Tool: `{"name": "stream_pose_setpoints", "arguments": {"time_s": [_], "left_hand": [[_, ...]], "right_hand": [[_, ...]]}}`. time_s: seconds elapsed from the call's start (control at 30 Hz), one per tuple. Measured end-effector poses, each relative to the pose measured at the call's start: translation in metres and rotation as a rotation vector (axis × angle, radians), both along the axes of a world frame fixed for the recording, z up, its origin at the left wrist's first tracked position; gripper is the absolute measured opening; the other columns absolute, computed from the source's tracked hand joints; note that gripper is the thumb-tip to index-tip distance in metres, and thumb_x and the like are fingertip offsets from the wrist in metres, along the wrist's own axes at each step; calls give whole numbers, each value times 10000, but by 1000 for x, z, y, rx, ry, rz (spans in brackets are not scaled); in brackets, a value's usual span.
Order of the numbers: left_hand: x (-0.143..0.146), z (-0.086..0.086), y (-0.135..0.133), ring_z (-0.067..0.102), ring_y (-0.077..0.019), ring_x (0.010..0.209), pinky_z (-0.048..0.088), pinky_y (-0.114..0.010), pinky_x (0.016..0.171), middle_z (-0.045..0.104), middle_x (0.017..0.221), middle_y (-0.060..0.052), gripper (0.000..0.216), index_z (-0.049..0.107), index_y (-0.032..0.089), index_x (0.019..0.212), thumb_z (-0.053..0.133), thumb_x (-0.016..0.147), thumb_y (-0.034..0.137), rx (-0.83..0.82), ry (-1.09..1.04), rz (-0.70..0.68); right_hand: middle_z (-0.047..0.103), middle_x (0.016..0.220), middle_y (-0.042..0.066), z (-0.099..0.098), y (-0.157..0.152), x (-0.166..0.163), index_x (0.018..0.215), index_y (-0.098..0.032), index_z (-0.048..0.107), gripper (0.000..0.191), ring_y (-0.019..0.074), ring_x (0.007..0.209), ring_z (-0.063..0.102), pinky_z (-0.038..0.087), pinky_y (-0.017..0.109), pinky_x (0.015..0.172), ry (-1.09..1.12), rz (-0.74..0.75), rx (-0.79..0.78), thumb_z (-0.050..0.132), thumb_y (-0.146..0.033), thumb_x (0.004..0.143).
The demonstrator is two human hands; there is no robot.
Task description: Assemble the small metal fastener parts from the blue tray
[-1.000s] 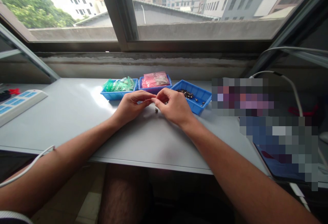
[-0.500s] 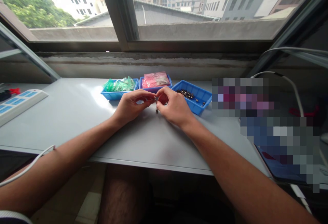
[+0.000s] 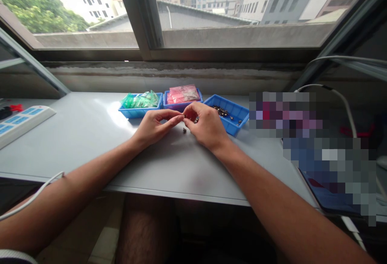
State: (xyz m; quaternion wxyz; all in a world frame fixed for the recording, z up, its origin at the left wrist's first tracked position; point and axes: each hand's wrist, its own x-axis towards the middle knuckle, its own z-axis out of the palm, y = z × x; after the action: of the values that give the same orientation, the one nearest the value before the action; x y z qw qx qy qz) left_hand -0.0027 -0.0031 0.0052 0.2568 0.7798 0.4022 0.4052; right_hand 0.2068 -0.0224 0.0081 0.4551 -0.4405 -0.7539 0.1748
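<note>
My left hand (image 3: 157, 126) and my right hand (image 3: 205, 126) meet fingertip to fingertip above the table. Both are closed in a pinch around a tiny dark piece (image 3: 184, 116), too small to name and mostly covered by the fingers. Just below the fingertips, a small dark metal part (image 3: 184, 130) lies on the grey tabletop. Some more small metal bits (image 3: 196, 119) show through the gap of my right hand. Behind that hand stands a blue bin (image 3: 234, 127) with many small dark metal parts (image 3: 222, 111) in it.
A blue bin (image 3: 140, 113) holds green plastic packets (image 3: 140, 100), and another bin (image 3: 183, 105) holds pink packets (image 3: 183, 94). A white power strip (image 3: 26, 123) lies at the left. At the right are a blurred-out area and cables (image 3: 347, 107). The window frame rises behind.
The fingertips have drawn closer together, and the thumbs have shifted slightly up around the tiny piece. The bins and the loose part on the table stay put.
</note>
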Motion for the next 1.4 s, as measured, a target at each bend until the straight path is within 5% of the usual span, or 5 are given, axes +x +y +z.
{"name": "stream_pose_setpoints", "arguments": {"time_s": [0.2,0.4,0.63,0.97,1.4], "left_hand": [[-1,-6,3,832,-277,942,662,-339,864,874,1057,-75,342,896,208,1084,837,927,506,16,-11,36],[0,-7,3,809,-238,869,648,-314,804,867,987,-67,251,892,206,1012,843,917,434,94,2,34],[1,-10,5,807,-219,886,638,-299,821,863,1011,-67,233,877,195,1044,856,913,387,120,-48,13],[-1,-4,2,837,-271,960,656,-319,873,873,1043,-87,343,885,172,1093,777,987,480,28,-20,-18],[-2,-7,5,836,-263,991,654,-310,900,870,1102,-87,310,885,175,1120,822,956,430,41,-44,1]], "right_hand": [[795,998,31,0,1,0,936,-213,744,251,194,954,735,536,306,894,-13,48,-15,606,-9,887],[799,902,16,1,-2,-2,988,-222,736,74,193,841,750,553,310,812,60,-1,-90,717,-177,933],[794,878,0,2,-1,-1,982,-225,729,150,177,831,758,563,298,817,99,33,-160,717,-107,891],[772,1025,66,-1,-1,-3,1050,-177,790,201,190,885,712,556,308,842,7,13,13,686,-97,898],[824,987,34,0,-2,-3,1009,-220,749,119,208,919,776,574,318,857,17,-6,-37,671,-150,952]]}}
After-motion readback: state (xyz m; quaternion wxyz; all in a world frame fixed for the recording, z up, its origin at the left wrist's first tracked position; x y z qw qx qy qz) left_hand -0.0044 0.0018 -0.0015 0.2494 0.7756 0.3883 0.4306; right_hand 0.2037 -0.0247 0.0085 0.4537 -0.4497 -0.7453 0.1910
